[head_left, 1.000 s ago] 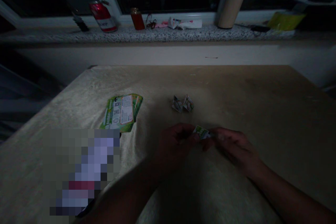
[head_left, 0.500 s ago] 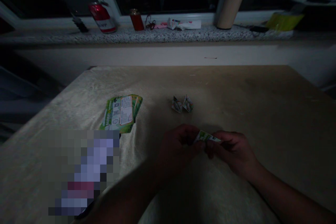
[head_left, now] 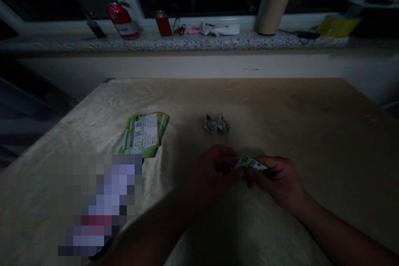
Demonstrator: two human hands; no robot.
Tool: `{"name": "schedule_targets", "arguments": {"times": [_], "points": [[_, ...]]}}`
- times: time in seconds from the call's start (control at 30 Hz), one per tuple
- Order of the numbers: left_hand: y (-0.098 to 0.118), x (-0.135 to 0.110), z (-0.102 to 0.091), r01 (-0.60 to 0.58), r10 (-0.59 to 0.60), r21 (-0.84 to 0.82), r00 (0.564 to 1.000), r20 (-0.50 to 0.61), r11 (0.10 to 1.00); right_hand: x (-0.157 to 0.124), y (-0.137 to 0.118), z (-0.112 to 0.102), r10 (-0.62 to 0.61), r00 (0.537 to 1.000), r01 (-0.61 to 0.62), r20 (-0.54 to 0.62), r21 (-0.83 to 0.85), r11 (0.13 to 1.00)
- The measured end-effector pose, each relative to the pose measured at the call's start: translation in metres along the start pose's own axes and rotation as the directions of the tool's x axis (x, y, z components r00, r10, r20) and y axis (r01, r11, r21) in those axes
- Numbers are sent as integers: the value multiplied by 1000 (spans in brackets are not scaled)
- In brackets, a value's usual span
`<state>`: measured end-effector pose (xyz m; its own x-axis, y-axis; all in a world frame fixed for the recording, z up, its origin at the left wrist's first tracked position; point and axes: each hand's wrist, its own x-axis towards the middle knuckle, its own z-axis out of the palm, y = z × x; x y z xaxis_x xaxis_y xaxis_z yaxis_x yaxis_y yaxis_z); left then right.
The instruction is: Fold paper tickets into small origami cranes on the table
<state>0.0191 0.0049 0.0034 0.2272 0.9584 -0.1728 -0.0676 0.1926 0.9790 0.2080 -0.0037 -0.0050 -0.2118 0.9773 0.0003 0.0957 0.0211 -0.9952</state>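
Observation:
Between my two hands is a small folded piece of green and white printed paper (head_left: 251, 163), roughly triangular. My right hand (head_left: 279, 178) pinches it from the right, thumb in front and fingers behind. At its left end my left hand (head_left: 215, 170) has thumb and fingers around the edge, closed on it as far as the dim light shows. Farther back on the table stand two small folded paper shapes (head_left: 210, 124) side by side, with pointed tops. A stack of green printed leaflets (head_left: 143, 135) lies to the left.
A pixelated, blurred-out object (head_left: 109, 199) lies at the front left of the cloth-covered table (head_left: 280, 108). Behind the table, a granite windowsill (head_left: 187, 43) holds a red can (head_left: 122, 20), a red jar-like item (head_left: 163, 23), a cardboard tube (head_left: 277, 4) and something yellow (head_left: 338, 25).
The folded paper has shifted slightly right with my right hand's grip. My left fingers have loosened a little, and more of the paper's left side shows.

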Motion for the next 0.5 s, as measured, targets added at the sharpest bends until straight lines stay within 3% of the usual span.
{"name": "schedule_targets", "arguments": {"times": [0.5], "points": [[-1,1,-1,-2,2,-4,1000,-28,1000,-1,-4,-1,6,999,-6,-47,4,1000]]}}
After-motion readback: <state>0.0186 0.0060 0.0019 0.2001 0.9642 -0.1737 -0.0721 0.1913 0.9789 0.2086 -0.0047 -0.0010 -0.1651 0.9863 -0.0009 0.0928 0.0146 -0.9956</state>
